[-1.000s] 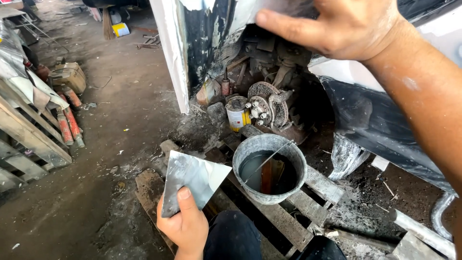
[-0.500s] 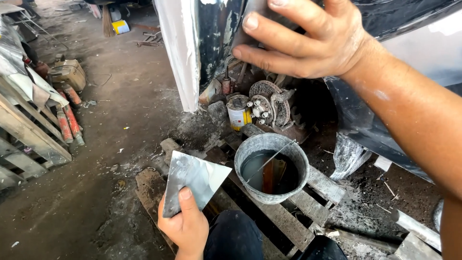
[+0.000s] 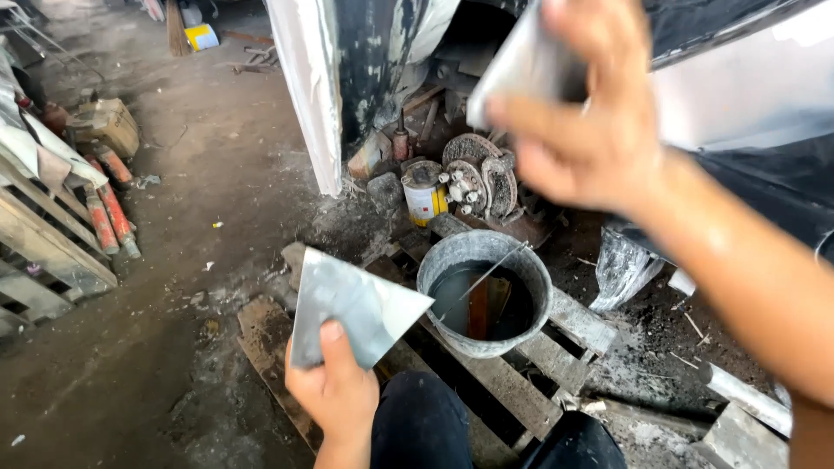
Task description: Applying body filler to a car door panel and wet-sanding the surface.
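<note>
Looking down from head height, the view shows two bare hands and two flat metal blades. The left hand (image 3: pixel 334 391), at the lower centre of the frame, is closed around the narrow end of a broad, wedge-shaped metal spreader (image 3: pixel 352 306); its thumb presses flat on the dull grey blade, which fans out toward the upper right. The right hand (image 3: pixel 591 130), blurred and raised at the upper right of the frame, has its fingers curled in a closed grip on a second flat metal scraper (image 3: pixel 517 65), pale and smooth, tilted toward the upper left.

Between the hands, at the centre of the frame, stands one round grey bucket (image 3: pixel 485 295) with a rough, crusted rim, a thin wire handle and dark liquid inside. It rests on a weathered wooden pallet (image 3: pixel 521 382). Just above the bucket are one small yellow and white tin (image 3: pixel 426 193) and one rusty wheel hub with a brake disc (image 3: pixel 476 178). A white-smeared car body panel (image 3: pixel 313 87) rises at the upper centre. The floor is dusty concrete (image 3: pixel 191 217).
</note>
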